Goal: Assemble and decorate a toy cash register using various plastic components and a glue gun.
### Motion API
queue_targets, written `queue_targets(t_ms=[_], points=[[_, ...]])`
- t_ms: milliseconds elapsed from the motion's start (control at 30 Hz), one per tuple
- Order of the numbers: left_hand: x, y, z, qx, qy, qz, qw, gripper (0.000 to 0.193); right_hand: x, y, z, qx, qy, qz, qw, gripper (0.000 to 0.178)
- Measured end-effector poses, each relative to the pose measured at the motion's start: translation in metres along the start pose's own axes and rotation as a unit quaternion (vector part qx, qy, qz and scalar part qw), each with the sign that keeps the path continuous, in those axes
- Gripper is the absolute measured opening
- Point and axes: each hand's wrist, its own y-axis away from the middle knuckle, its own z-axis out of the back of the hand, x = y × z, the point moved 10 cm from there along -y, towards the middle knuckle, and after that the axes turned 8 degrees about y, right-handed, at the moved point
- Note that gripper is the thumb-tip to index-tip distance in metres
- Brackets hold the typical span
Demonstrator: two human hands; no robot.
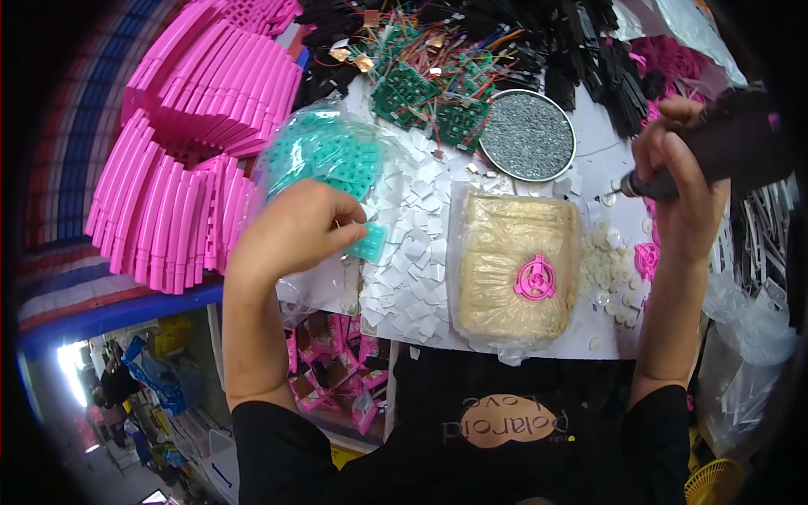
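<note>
My left hand [307,223] is closed, its thumb and fingers pinching a small teal button pad [369,243]. Just beyond it lies a clear plastic bag [324,151] full of similar teal pads. My right hand [686,181] grips a black electric screwdriver [715,151], its tip pointing left, close to a small round pale piece [609,199]. Between the hands sits a tan block wrapped in clear plastic [497,244]. On that block rests a pink ring-shaped part with a three-sided frame [535,279].
Pink plastic shells [210,76] stand stacked at left. Wired green circuit boards [421,97] and a round dish of small screws [528,135] are at the back. Small white squares [412,244] cover the table's middle; pale discs [610,269] lie right. A box of pink parts [337,370] sits below.
</note>
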Motion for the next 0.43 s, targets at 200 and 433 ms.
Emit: queue_targets(t_ms=[200, 433], points=[[-0.046, -0.03, -0.019, -0.114, -0.012, -0.099, 0.988, 0.014, 0.004, -0.008, -0.006, -0.035, 0.027, 0.025, 0.999, 0.038], [-0.064, -0.122, -0.027, -0.242, -0.206, -0.043, 0.947, 0.035, 0.005, -0.01, 0.001, -0.054, 0.067, 0.027, 0.996, 0.04]])
